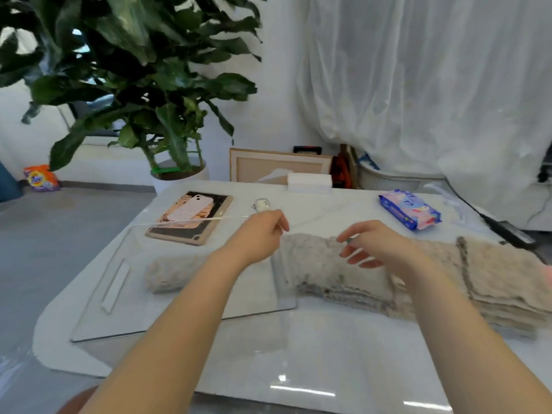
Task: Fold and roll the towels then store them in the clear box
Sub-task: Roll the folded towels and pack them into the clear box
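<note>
Terry cloth, beige and nubbly, makes up everything I have to deal with: one rolled towel (176,274) already lies inside the clear box (113,282) on the left, and a loosely bunched towel (322,264) sits just right of the box's right wall, running into the folded stack (507,282) at the right edge of the table (328,369). I judge the cloth to be soft, light and floppy with plenty of grip, so it will not slip, but it will sag and unroll unless I hold it by both ends or cup it from underneath. My left hand (260,237) is curled at the box's far right corner, and it looks as if it is touching the rim, though I cannot tell for sure. My right hand (370,243) hovers half open above the bunched towel, fingers spread, gripping nothing. The box looks rigid, slick and thin-walled, so it may slide when pushed. Farther off lie a tablet with a phone (191,216) on it, a small white case (262,204), a wipes pack (410,209) and a potted plant (179,171).
</note>
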{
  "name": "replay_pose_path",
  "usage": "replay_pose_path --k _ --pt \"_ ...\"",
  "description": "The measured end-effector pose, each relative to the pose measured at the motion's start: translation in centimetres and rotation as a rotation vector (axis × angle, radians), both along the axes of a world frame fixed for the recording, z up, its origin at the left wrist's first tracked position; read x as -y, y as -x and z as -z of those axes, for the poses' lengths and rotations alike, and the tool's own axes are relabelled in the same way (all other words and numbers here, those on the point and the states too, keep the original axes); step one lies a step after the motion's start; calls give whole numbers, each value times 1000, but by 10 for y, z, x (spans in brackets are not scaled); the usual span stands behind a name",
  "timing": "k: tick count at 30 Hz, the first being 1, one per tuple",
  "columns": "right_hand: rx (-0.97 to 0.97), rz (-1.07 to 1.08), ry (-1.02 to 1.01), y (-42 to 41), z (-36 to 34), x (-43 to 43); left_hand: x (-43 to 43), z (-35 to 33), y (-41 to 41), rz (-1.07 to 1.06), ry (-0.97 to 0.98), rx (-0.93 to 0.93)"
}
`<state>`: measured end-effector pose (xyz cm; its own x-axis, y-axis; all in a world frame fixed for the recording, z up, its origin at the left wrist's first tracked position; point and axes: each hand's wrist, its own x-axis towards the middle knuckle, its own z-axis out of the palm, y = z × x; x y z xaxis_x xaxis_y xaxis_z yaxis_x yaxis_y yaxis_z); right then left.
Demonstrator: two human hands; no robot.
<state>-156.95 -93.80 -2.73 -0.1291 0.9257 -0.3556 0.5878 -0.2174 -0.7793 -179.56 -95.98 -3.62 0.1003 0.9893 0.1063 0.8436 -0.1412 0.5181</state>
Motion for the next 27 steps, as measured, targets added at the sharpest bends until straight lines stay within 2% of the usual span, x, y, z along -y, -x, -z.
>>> replay_pose_path --k 5,9,11,13,16,19,22,25,27 --pt "-43 214 34 -84 26 18 -19 17 -105 53 71 -20" --pt "-157 199 3 -93 61 21 -16 52 -164 57 224 -67" --pt "-188 190 -38 -92 76 19 -16 68 -178 24 270 -32" --pt "-236 208 -22 -94 83 20 -25 78 -182 -61 336 90" --pt "-282 221 -10 -109 89 22 -48 92 -185 -272 423 260" --pt "-335 271 4 -120 90 22 -56 102 -193 -435 468 275" --pt "-369 256 37 -119 94 15 -57 105 -206 -526 426 233" --pt "-338 242 48 -110 102 7 -61 107 -207 -545 469 248" --pt "-349 305 36 -103 104 2 -67 109 -202 -527 533 326"
